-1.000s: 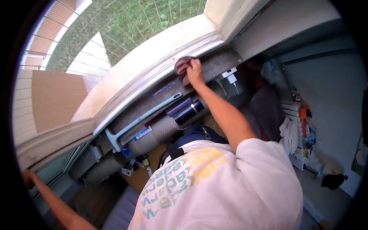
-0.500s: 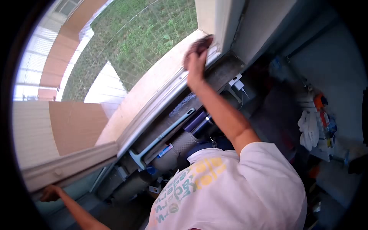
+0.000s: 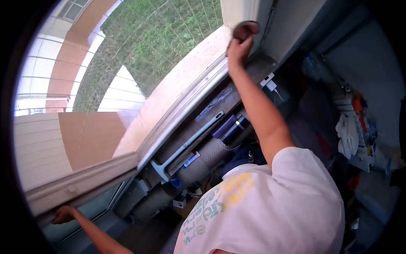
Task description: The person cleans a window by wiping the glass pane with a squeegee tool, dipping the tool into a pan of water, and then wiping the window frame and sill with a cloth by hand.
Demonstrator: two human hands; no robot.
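My right hand (image 3: 240,51) is closed on a dark reddish cloth (image 3: 245,30), at the corner where the white window frame (image 3: 253,15) meets the sill. The cloth is bunched above my fingers. Down at the lower left, my left hand (image 3: 64,214) has its fingers curled against the lower edge of the open window sash (image 3: 91,182); its fingertips are partly hidden. Between the hands runs the metal window track (image 3: 186,106), with a dark inner ledge (image 3: 218,101) beside it that has a whitish patch.
On the ledge side lie a light blue long-handled tool (image 3: 190,142), a purple case (image 3: 224,126), a dark cylinder (image 3: 233,132) and a toothpaste-like tube (image 3: 191,160). A white plug adapter (image 3: 270,84) is near the corner. White cloth (image 3: 347,135) hangs at the right.
My right hand has moved up and right with the cloth, from the inner ledge to the frame corner. My left hand stays at the sash. The view has shifted.
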